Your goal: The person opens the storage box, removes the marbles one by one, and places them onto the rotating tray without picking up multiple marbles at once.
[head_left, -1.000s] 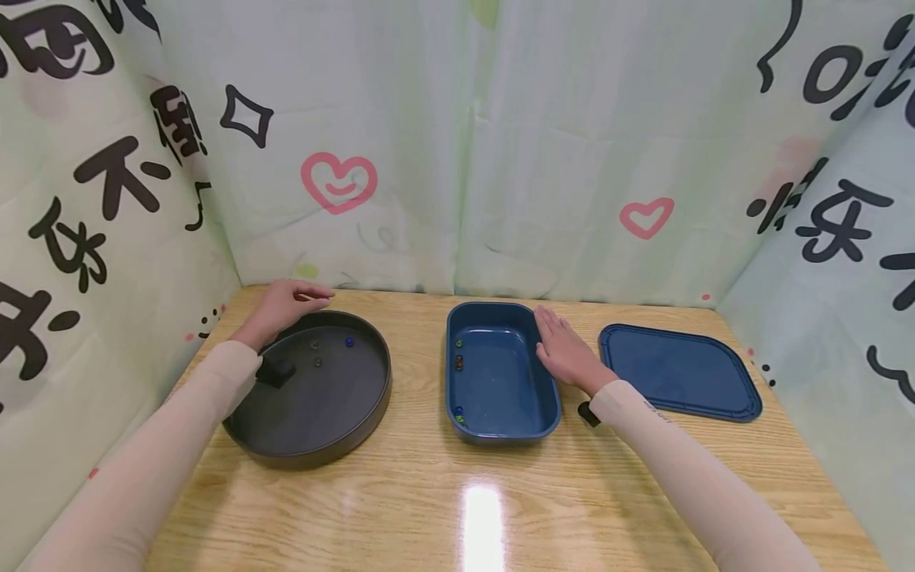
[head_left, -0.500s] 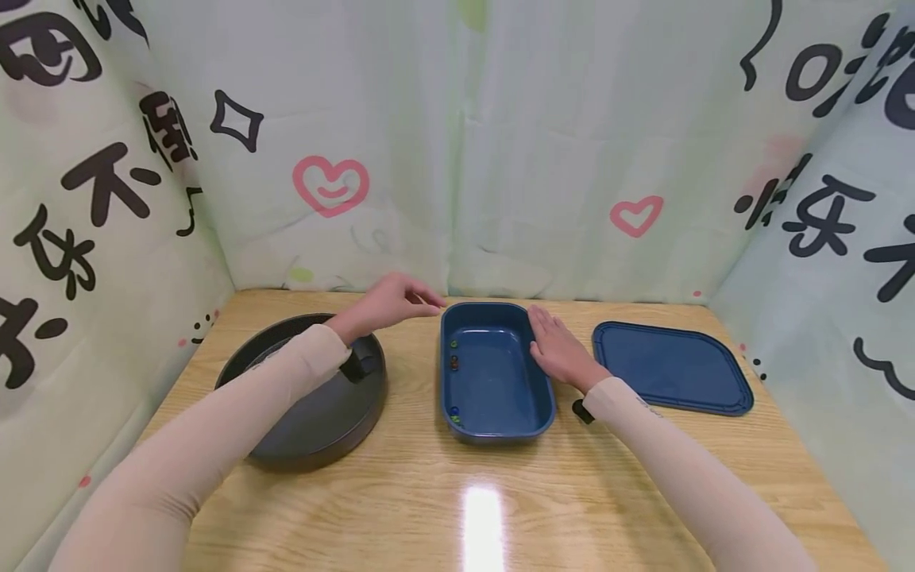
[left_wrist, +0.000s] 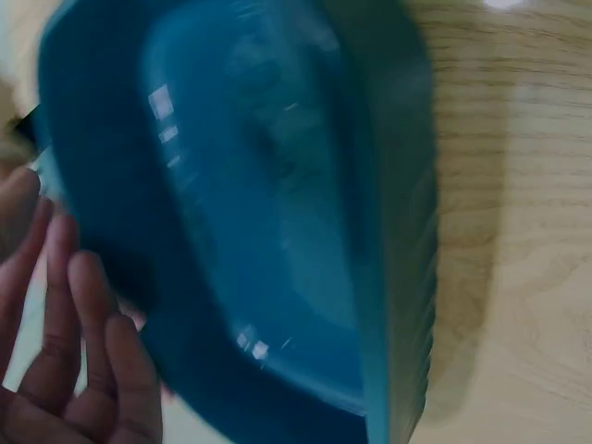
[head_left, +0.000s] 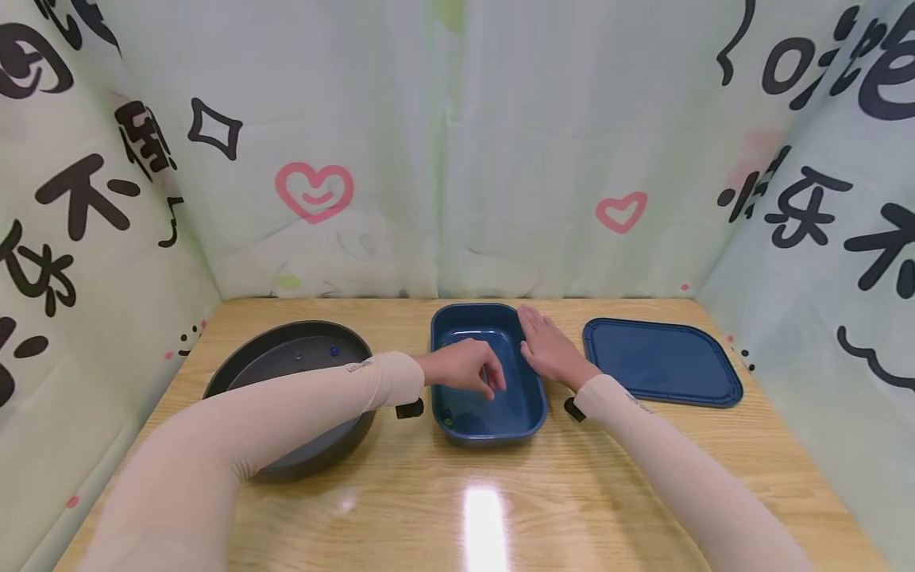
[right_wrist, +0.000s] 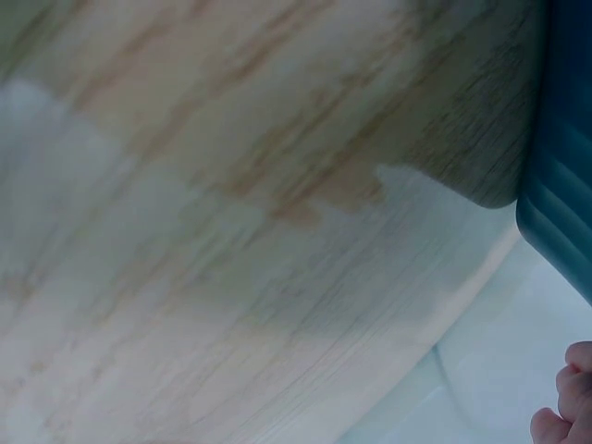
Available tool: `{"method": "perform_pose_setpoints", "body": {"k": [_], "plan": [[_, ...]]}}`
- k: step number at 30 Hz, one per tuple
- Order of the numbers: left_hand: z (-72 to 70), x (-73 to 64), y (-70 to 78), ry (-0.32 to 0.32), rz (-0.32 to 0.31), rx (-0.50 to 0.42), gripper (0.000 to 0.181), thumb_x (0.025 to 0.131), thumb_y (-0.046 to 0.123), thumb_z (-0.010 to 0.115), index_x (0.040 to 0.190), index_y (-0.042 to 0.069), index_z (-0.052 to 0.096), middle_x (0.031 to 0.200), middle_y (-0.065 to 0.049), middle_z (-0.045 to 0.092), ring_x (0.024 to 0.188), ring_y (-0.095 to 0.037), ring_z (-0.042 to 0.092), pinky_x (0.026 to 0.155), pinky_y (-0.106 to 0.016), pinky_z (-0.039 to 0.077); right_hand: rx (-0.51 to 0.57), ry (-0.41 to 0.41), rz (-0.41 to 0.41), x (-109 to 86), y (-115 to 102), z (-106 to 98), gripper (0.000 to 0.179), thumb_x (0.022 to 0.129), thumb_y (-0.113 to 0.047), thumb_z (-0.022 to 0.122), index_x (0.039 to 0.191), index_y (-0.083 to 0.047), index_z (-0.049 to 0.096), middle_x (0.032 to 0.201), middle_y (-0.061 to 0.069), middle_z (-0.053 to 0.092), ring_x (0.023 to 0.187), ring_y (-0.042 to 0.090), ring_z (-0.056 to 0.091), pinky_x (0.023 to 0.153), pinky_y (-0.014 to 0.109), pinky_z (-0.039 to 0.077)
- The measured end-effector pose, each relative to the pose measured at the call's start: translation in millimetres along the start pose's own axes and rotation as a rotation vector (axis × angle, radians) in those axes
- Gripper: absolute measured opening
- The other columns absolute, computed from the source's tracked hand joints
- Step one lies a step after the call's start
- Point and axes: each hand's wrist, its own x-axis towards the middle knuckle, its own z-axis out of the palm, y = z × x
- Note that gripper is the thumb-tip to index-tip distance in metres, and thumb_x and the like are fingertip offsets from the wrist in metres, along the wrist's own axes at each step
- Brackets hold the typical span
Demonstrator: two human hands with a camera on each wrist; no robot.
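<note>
Left hand: fingers bending over the blue box; cannot tell whether they are pinching anything. Right hand: straight fingers pressing together, resting along the box's right rim. Box: sitting on the table, long axis running away from the person. Left wrist view: showing the thumb, unclear from the head; marbles blurring. Left sleeve: hiding part of the pan.

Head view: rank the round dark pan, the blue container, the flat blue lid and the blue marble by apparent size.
1. Round dark pan, though a sleeve covers part
2. Blue container
3. Flat blue lid
4. Blue marble, by far smallest
</note>
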Motion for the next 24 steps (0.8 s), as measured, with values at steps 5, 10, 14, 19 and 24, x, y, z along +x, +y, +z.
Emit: {"method": "perform_pose_setpoints", "body": {"k": [5,10,14,19,24], "plan": [[10.1,14.1,-2.7,-0.142,0.060,0.039,0.022,0.078,0.012,0.076,0.099,0.010,0.074,0.092,-0.001,0.071,0.077,-0.004,0.060,0.072,-0.014,0.049,-0.015,0.003,0.000,5.0,1.7,0.4,0.061,0.099,-0.019,0.035,0.148,0.005,0.009,0.157,0.020,0.011,0.146,0.034,0.010,0.117,0.049,0.012],[15.8,22.5,-3.3,-0.289,0.094,0.098,0.024,0.076,0.013,0.077,0.100,0.013,0.074,0.089,0.003,0.070,0.076,-0.003,0.059,0.072,-0.012,0.048,-0.006,0.007,-0.009,5.7,0.8,-0.5,0.060,0.099,-0.018,0.035,0.148,0.006,0.010,0.156,0.021,0.011,0.146,0.035,0.011,0.118,0.049,0.011],[17.4,23.9,1.6,-0.395,0.109,0.159,0.023,0.076,0.011,0.077,0.099,0.013,0.074,0.090,0.003,0.070,0.077,-0.002,0.059,0.073,-0.011,0.048,0.022,0.014,-0.022,4.0,-2.2,-3.1,0.060,0.099,-0.017,0.034,0.148,0.005,0.009,0.156,0.022,0.011,0.146,0.035,0.010,0.118,0.048,0.009],[21.4,28.5,6.7,-0.453,0.157,0.262,0.020,0.079,0.008,0.074,0.099,0.011,0.074,0.092,0.000,0.072,0.078,-0.002,0.060,0.071,-0.010,0.047,0.022,0.003,-0.007,2.2,-1.4,-4.1,0.061,0.099,-0.018,0.034,0.148,0.005,0.007,0.157,0.021,0.008,0.146,0.034,0.008,0.118,0.048,0.008],[31.0,33.3,6.9,-0.477,0.140,0.270,0.020,0.080,0.004,0.071,0.099,0.011,0.073,0.091,0.001,0.071,0.078,-0.002,0.059,0.071,-0.010,0.047,-0.008,-0.023,0.009,1.8,1.0,-0.5,0.060,0.099,-0.019,0.034,0.148,0.005,0.008,0.157,0.020,0.008,0.146,0.034,0.008,0.118,0.048,0.010]]}}
